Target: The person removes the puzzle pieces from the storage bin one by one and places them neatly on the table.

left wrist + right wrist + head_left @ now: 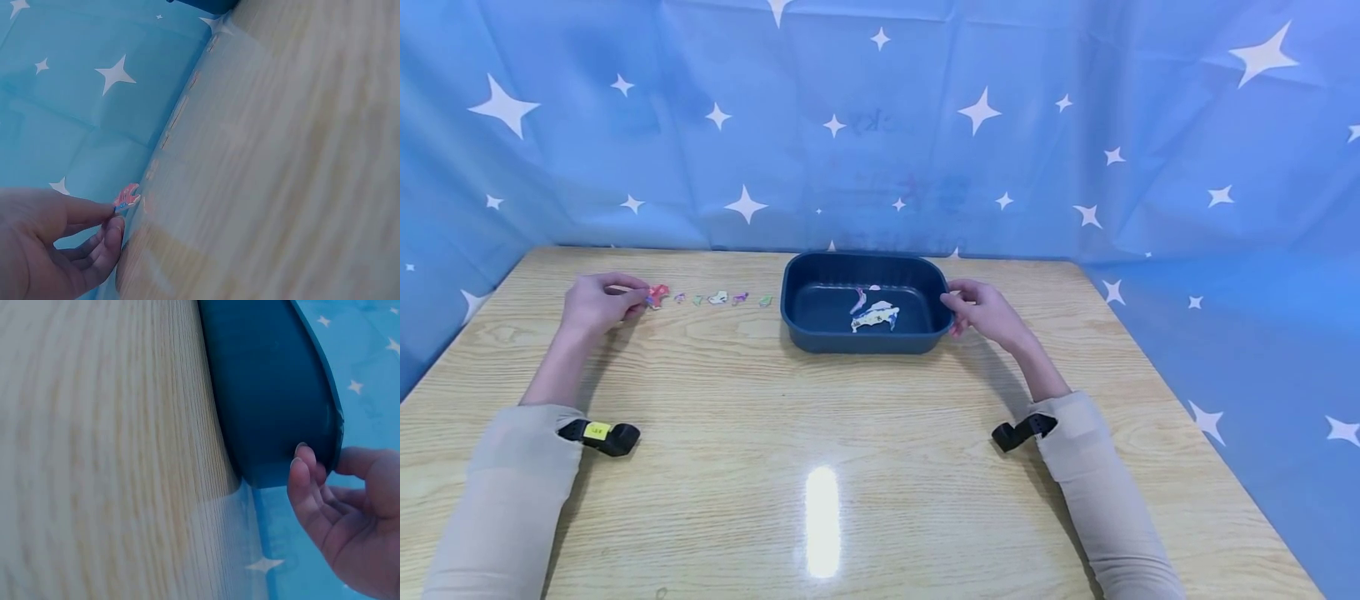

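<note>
Between thumb and fingertips, my left hand (598,302) pinches a small red cutout (657,295) at the left end of a row of small pieces. The left wrist view shows the red cutout (127,197) held at the fingertips near the tabletop. My right hand (988,312) grips the right end of a dark blue rectangular bin (865,342), its thumb over the rim and its fingers against the outer wall, as the right wrist view of the bin (269,394) shows. Inside the bin lie a white-and-blue cutout (876,316) and a thin purplish piece (858,300).
Small colourful pieces lie in a line between the left hand and the bin, among them a whitish one (718,297), a purple one (741,297) and a green one (765,301). The wooden table (722,467) meets a blue starry curtain (850,167) at its back edge.
</note>
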A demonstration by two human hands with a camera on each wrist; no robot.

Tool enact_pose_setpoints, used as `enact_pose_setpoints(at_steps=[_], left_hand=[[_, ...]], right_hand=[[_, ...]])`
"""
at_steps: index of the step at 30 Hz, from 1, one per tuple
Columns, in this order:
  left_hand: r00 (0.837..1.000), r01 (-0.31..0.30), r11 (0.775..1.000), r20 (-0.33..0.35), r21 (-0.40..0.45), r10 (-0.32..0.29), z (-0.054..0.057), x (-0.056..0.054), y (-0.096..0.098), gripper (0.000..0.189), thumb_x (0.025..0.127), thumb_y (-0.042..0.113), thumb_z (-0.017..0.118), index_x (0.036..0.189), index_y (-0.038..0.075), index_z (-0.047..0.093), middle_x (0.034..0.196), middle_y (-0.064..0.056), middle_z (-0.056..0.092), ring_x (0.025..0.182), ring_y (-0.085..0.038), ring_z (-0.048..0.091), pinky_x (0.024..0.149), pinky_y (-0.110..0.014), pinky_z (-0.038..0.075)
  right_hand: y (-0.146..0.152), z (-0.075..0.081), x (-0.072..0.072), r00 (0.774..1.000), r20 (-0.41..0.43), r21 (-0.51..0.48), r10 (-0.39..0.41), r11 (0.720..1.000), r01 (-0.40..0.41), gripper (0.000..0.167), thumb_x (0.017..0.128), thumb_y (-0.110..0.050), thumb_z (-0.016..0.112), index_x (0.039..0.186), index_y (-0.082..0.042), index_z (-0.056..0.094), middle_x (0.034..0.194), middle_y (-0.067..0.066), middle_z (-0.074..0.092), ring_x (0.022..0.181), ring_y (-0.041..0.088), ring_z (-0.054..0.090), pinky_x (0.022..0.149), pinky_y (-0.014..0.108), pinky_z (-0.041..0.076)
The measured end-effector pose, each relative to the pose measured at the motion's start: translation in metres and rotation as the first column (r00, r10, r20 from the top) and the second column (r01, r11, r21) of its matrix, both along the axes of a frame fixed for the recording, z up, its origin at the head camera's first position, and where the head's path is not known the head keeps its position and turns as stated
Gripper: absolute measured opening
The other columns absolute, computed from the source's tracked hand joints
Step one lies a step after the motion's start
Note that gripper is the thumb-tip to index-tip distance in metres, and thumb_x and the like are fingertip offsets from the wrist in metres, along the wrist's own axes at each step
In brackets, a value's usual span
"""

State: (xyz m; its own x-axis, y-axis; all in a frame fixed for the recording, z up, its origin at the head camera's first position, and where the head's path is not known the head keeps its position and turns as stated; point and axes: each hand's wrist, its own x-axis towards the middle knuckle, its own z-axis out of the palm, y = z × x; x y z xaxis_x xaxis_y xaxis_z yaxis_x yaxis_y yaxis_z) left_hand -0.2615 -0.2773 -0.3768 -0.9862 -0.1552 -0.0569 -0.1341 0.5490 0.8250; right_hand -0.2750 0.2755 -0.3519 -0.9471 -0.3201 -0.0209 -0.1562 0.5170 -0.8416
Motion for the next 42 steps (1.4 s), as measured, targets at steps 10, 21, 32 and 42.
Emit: enact_pose_setpoints(at_steps=[10,21,32,42], left_hand=[[1.000,-0.021,1.000,-0.011,-0.006,0.021,-0.002,-0.003,0.000,0.038,0.100,0.019,0.063,0.122,-0.012,0.060,0.071,0.012,0.067,0.061,0.002,0.063,0.057,-0.018,0.052],[1.000,-0.006,0.999,0.009,-0.033,0.006,0.000,0.001,0.002,0.042,0.102,0.023,0.059,0.124,-0.013,0.058,0.076,0.008,0.069,0.063,0.003,0.062,0.060,-0.019,0.052],[0.998,0.047,0.998,-0.050,-0.036,-0.049,0.022,0.003,0.025,0.047,0.104,0.031,0.057,0.127,-0.010,0.059,0.098,-0.011,0.069,0.072,-0.003,0.064,0.068,-0.024,0.055],[0.977,0.174,0.985,-0.127,0.017,-0.171,0.043,0.010,0.070,0.038,0.103,0.025,0.058,0.123,-0.008,0.062,0.098,-0.009,0.068,0.072,0.002,0.063,0.073,-0.022,0.055]], right_hand=[[0.000,0.000,0.000,1.000,0.001,-0.001,-0.002,1.000,0.002,0.050,0.107,-0.024,0.054,0.146,0.006,0.044,0.089,0.017,0.058,0.071,0.031,0.068,0.077,0.052,0.058],[0.000,0.000,-0.001,1.000,0.010,-0.020,0.005,1.000,-0.005,0.048,0.106,-0.023,0.054,0.144,0.007,0.046,0.090,0.019,0.058,0.070,0.029,0.068,0.076,0.052,0.058],[0.001,-0.001,-0.001,1.000,-0.001,-0.009,0.001,1.000,-0.001,0.049,0.107,-0.023,0.054,0.145,0.006,0.045,0.092,0.019,0.059,0.071,0.033,0.068,0.076,0.052,0.058],[0.000,0.000,0.000,1.000,0.002,-0.012,0.006,1.000,-0.006,0.047,0.107,-0.024,0.054,0.144,0.004,0.046,0.091,0.018,0.059,0.069,0.026,0.069,0.074,0.046,0.059]])
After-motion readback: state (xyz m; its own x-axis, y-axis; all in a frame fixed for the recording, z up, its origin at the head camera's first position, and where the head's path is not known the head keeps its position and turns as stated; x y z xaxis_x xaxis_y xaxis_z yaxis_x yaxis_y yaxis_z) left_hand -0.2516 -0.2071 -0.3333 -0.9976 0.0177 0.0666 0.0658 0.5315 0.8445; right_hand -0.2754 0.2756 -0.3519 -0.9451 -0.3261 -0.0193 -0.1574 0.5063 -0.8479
